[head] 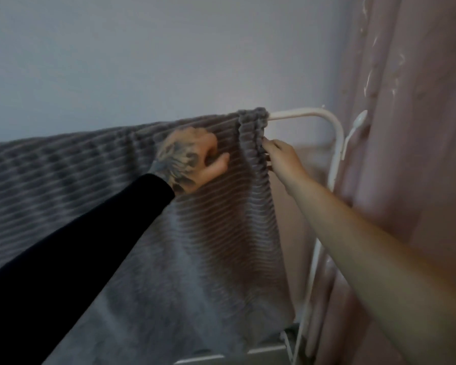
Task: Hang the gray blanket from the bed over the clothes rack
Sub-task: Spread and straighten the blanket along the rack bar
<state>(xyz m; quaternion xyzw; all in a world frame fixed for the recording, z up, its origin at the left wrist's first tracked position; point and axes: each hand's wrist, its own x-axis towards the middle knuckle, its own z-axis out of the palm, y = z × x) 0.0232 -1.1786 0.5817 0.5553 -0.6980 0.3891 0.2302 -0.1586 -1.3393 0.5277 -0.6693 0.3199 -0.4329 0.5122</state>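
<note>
The gray ribbed blanket point(216, 233) hangs over the top bar of the white clothes rack point(313, 113) and covers it from the left edge of the view to just short of the bar's right bend. My left hand point(192, 159), tattooed and in a black sleeve, lies against the blanket's front just under the bar, fingers curled into the fabric. My right hand point(279, 156) pinches the blanket's bunched right edge below the bar. The rack's right upright runs down beside my right forearm.
A pale wall stands behind the rack. Pink curtains point(411, 127) hang close on the right, with a white hook-shaped holder point(353, 133) next to the rack's bend. A white base part point(261, 351) of the rack shows at the bottom.
</note>
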